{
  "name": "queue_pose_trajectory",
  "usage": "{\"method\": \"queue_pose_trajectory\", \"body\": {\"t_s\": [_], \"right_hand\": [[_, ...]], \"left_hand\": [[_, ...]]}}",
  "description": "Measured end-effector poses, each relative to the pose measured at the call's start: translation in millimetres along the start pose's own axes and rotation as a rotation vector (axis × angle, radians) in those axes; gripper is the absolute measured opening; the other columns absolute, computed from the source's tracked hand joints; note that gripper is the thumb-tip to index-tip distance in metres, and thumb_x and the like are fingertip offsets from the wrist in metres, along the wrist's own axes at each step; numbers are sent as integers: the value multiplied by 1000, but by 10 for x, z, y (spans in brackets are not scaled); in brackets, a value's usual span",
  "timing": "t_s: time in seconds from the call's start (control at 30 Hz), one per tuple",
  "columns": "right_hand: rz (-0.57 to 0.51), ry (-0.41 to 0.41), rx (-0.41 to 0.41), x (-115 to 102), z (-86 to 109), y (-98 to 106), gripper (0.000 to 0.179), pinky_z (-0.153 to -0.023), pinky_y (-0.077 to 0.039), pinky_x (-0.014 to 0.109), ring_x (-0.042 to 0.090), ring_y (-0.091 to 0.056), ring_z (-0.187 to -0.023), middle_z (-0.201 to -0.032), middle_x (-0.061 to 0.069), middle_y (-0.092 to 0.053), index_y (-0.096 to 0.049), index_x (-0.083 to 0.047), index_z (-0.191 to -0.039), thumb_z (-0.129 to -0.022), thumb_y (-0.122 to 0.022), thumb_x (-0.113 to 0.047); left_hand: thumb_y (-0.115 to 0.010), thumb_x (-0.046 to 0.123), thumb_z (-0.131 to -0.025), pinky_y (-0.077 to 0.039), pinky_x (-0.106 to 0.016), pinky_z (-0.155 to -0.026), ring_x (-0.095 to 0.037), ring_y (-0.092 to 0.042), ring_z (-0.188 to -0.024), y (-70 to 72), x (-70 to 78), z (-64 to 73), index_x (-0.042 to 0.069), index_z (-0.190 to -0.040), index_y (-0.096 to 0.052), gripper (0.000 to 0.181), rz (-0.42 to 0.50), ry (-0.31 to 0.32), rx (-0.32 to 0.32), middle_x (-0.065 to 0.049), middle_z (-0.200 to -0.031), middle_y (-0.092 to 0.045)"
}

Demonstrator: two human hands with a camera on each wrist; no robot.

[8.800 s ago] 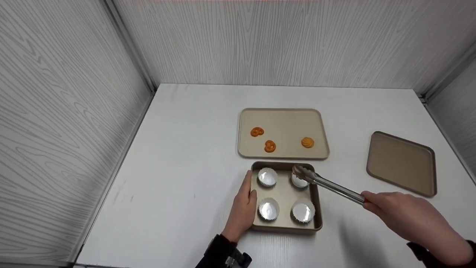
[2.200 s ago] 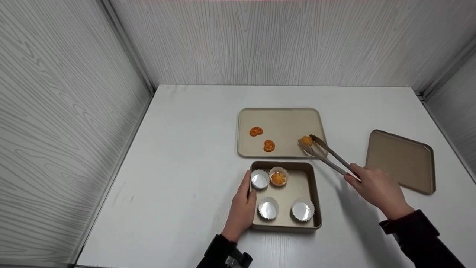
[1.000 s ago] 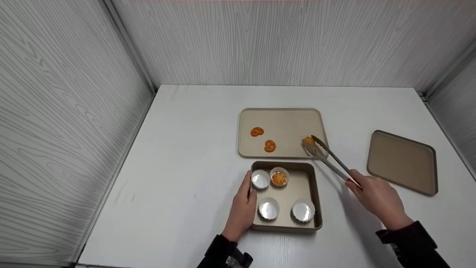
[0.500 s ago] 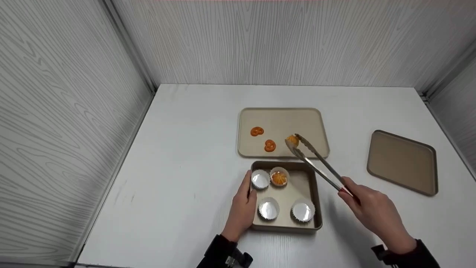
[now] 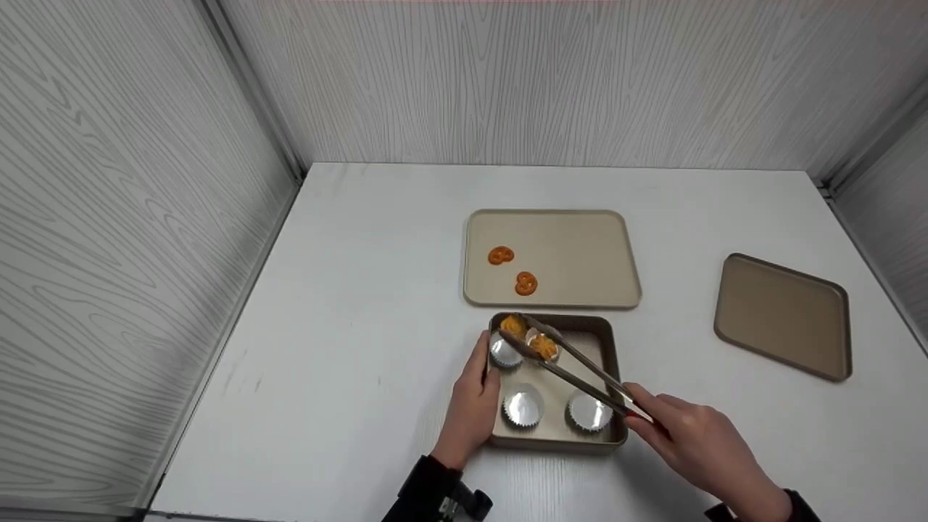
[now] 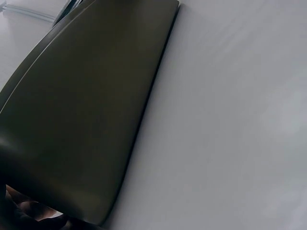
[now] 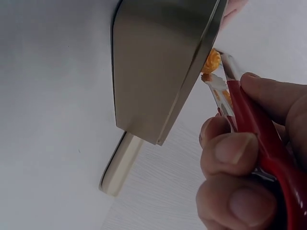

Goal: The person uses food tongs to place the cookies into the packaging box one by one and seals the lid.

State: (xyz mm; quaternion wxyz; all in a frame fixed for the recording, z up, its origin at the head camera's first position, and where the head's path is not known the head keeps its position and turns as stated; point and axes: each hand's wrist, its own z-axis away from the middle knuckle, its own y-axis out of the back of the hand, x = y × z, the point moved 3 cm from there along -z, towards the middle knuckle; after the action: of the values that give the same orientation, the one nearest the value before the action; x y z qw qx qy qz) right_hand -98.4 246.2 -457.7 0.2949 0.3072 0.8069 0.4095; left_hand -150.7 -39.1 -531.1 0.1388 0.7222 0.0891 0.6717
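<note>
My right hand [image 5: 696, 435] grips red-handled metal tongs [image 5: 591, 391] that reach across the square baking pan [image 5: 558, 433]. Between the tong tips is an orange swirled cookie [image 5: 513, 326], above a silver paper cup [image 5: 506, 353] in the pan's back left corner. Another orange cookie [image 5: 544, 346] sits in the cup beside it, partly behind the tongs. Two more silver cups, the front left cup [image 5: 523, 406] and the front right cup [image 5: 589, 412], stand in the front of the pan. My left hand [image 5: 471, 413] holds the pan's left wall, thumb at the rim.
Behind the pan lies a beige tray [image 5: 580, 254] bearing two pretzel-shaped orange pieces, the back pretzel [image 5: 500, 255] and the front pretzel [image 5: 526, 283]. A darker brown tray [image 5: 783, 319] lies to the right. Wood-grain panels [image 5: 471, 80] border the white table.
Since half a second ago, my right hand has carried the orange cookie in the tongs from the beige tray left and nearer, over the back left cup. My left hand has stayed put.
</note>
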Motion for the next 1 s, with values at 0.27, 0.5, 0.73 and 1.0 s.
{"method": "queue_pose_trajectory", "body": {"t_s": [0.27, 0.5, 0.73, 1.0], "right_hand": [[11, -55, -78, -17, 25, -63, 45, -47, -33, 17, -9, -35, -55, -65, -21, -45, -73, -14, -122, -79, -87, -17], [34, -66, -118, -19, 60, -107, 41, -46, -37, 21, -6, -43, -54, -68, -16, -57, -73, -14, -120, -82, -86, -21], [67, -62, -110, -45, 53, -103, 42, -45, -38, 21, -3, -46, -53, -68, -13, -57, -73, -13, -120, -80, -86, -21], [79, -58, -110, -74, 20, -119, 41, -44, -35, 22, -3, -43, -51, -66, -14, -54, -72, -15, -119, -81, -86, -22]], "left_hand": [[-41, 9, -107, -21, -42, -126, -21, -23, -154, -3, -8, 1, 6, -163, -23, 59, 2, -2, 3, -10, -168, -25], [-39, 8, -107, -21, -42, -126, -20, -22, -154, -6, -7, 1, 7, -163, -22, 59, 6, -9, -2, -9, -168, -24], [-40, 7, -106, -21, -42, -126, -21, -23, -154, -2, -17, 2, 7, -163, -22, 60, 3, -9, 1, -8, -168, -25], [-39, 6, -106, -21, -43, -126, -22, -23, -154, 0, -14, -5, 6, -163, -22, 60, 4, -19, 2, -10, -168, -25]]}}
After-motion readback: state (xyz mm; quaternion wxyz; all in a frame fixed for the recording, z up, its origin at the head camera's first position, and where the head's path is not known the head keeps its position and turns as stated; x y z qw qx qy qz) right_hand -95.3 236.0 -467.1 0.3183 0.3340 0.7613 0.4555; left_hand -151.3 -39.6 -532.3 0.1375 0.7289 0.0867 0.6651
